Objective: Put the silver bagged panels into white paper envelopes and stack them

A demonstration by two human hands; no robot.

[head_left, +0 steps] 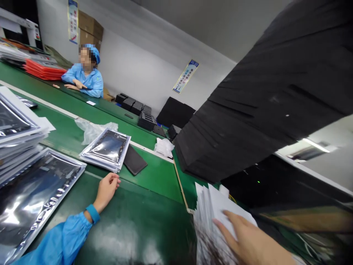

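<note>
Green work belt (143, 217) under both hands, shiny with light. Closest of all, the right hand (249, 239) at the low edge of the view, on a loose stack of white sheets (212, 217). Right fingers (228, 217) a little spread, lying flat on the top sheet, with no pinch to be seen. Flat, soft fingers: a good way to keep thin sheets from sliding. Left hand (107, 190) out on the belt, with a blue sleeve (60, 239) and a blue wrist band (93, 214) behind it. Left fingers (111, 182) curled in, loose and close together, with nothing to be seen in them. Just beside that hand, a big silver bag (33, 198), and past it a tall pile of silver bags (16, 125) at the left edge. Ahead of the hand, a small pile of silver bags (106, 151), right next to a dark flat slab (134, 160). High on the right, a huge black foam sheet (264, 92), tilted. Farther on, crumpled clear plastic (93, 130), a white wad (164, 147) and black trays (146, 119). Far off, a co-worker (86, 71) in a blue smock and cap, hands on the far bench (91, 95), near red stacks (44, 70) and a wall poster (185, 76).
</note>
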